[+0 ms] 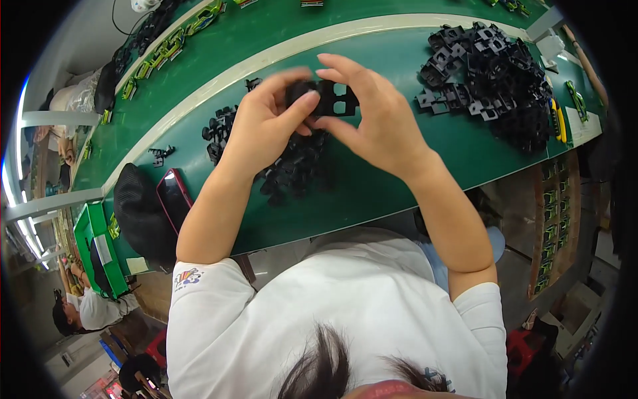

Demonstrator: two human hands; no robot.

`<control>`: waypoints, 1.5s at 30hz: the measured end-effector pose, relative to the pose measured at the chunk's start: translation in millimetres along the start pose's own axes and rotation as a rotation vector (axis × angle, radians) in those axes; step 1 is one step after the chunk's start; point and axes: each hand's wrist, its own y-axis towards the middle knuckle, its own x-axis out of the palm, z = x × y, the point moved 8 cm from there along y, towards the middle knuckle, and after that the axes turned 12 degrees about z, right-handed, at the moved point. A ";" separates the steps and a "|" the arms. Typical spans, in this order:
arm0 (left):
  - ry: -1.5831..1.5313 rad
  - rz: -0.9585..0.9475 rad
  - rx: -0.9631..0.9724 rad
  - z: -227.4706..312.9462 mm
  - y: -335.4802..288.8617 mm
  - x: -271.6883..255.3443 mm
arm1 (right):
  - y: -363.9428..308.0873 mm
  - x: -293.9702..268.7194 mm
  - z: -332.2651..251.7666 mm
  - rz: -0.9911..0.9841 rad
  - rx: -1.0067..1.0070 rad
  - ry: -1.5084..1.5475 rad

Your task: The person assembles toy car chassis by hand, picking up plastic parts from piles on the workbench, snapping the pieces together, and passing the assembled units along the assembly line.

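Observation:
A black plastic bracket with square cut-outs [339,100] is held up between my two hands above the green table. My left hand [269,116] pinches its left end, with some fingers blurred; a second dark part seems to lie under the thumb, but I cannot make out its shape. My right hand [375,110] grips the right end between thumb and fingers. Below and behind my left hand lies a pile of small black plastic parts [292,173], partly hidden by the forearm. To the right rises a large heap of black brackets [488,76].
A red-edged phone [174,197] and a black mesh bag [143,213] lie at the left, beside a green bin [93,247]. Yellow-handled tool [560,121] at the right edge. Beyond a pale rail, green toy-like pieces [166,50] line another green surface. Another person [93,309] sits far left.

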 end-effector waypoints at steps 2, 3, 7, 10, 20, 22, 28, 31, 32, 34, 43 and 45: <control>-0.005 0.030 0.009 1.8 -8.8 -8.8 | -5.3 -12.6 -5.3 0.180 0.130 0.145; -0.054 0.138 0.029 4.4 -10.0 -22.4 | -9.2 -15.2 -6.6 0.182 0.126 0.144; -0.242 0.328 0.110 3.0 -17.2 -52.2 | -38.2 7.7 16.5 -0.036 0.303 -0.076; -0.289 0.398 0.140 -1.5 -26.4 -62.5 | -44.4 29.7 13.8 -0.117 0.397 -0.339; -0.336 0.300 -0.017 -24.2 -30.2 -42.7 | -53.7 -15.3 39.9 0.056 0.570 0.062; -0.323 0.239 -0.066 -28.1 -31.5 -32.4 | -49.7 -30.8 27.1 0.106 0.480 0.059; -0.268 -0.015 -0.181 -38.4 -46.8 0.5 | -28.5 -44.8 -25.3 0.109 -0.131 0.030; -0.255 -0.088 -0.204 -38.5 -51.7 6.6 | -32.9 -39.7 -32.0 0.015 -0.269 0.036; -0.258 -0.137 -0.219 -37.7 -53.8 10.2 | -36.3 -39.3 -34.3 -0.009 -0.317 0.000; -0.282 -0.189 -0.264 -35.8 -56.6 14.4 | -39.5 -42.5 -38.3 -0.044 -0.349 -0.004; -0.286 -0.281 -0.260 -32.7 -64.2 24.1 | -48.6 -36.9 -36.1 -0.216 -0.293 0.020; -0.311 -0.258 -0.247 -39.2 -61.8 23.1 | -51.7 -33.1 -34.6 -0.244 -0.201 0.057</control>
